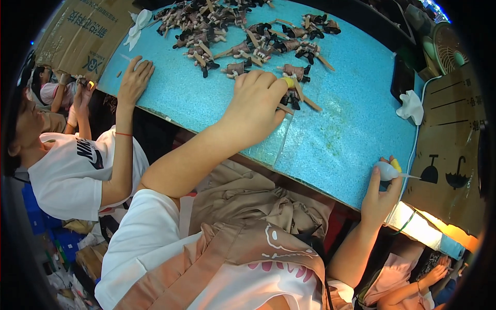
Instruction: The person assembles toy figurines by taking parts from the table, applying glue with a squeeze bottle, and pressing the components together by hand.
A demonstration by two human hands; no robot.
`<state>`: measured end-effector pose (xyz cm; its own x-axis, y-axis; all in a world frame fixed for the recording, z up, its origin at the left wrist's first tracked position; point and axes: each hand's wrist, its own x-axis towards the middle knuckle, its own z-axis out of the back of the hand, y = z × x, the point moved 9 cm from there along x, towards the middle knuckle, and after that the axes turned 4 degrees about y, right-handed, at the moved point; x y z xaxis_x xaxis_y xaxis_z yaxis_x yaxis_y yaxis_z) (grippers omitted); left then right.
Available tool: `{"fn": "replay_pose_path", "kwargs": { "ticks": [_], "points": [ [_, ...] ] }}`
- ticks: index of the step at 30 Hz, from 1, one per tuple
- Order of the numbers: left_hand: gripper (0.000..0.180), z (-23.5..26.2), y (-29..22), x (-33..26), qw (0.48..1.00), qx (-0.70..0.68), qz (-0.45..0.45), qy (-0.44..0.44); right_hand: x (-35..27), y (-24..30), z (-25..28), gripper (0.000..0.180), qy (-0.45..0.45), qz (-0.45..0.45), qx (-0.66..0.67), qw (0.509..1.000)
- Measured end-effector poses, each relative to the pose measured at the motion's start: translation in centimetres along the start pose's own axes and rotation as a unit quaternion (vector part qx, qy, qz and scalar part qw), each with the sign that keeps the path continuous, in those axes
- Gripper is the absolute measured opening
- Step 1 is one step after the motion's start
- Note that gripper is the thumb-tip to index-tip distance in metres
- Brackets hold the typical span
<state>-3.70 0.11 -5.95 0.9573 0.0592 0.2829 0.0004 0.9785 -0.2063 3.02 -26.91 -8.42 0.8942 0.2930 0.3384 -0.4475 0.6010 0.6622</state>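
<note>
My left hand reaches across to the middle of the table, its fingers curled down around a small doll figure. Part of that figure is hidden under the hand, and a wooden stick pokes out beside it. A yellow cover wraps one of my left fingertips. Near the table's right edge, my right hand grips a small whitish squeeze bottle whose thin nozzle points right. A right fingertip also wears a yellow cover. Many similar figures, dark and pinkish-brown with sticks among them, lie heaped beyond my left hand.
The blue tabletop carries a white crumpled tissue at right and another at far left. A co-worker's hand rests on the left end. Cardboard boxes and a green fan stand at right.
</note>
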Motion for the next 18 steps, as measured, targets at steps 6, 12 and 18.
{"fn": "replay_pose_path", "kwargs": {
  "ticks": [6,12,18],
  "points": [
    [0.047,0.9,0.5,0.6,0.995,-0.071,0.049,-0.047,-0.5,0.7,0.6,0.027,-0.047,0.018,0.071,0.996],
    [0.047,1.4,-1.4,1.6,0.998,0.012,0.012,-0.053,-0.8,-0.7,0.7,0.040,-0.063,-0.035,0.206,0.976],
    [0.049,2.9,-2.4,-0.4,0.991,-0.127,0.038,-0.027,-1.9,-1.1,2.5,0.041,-0.108,-0.028,0.244,0.963]
  ]
}}
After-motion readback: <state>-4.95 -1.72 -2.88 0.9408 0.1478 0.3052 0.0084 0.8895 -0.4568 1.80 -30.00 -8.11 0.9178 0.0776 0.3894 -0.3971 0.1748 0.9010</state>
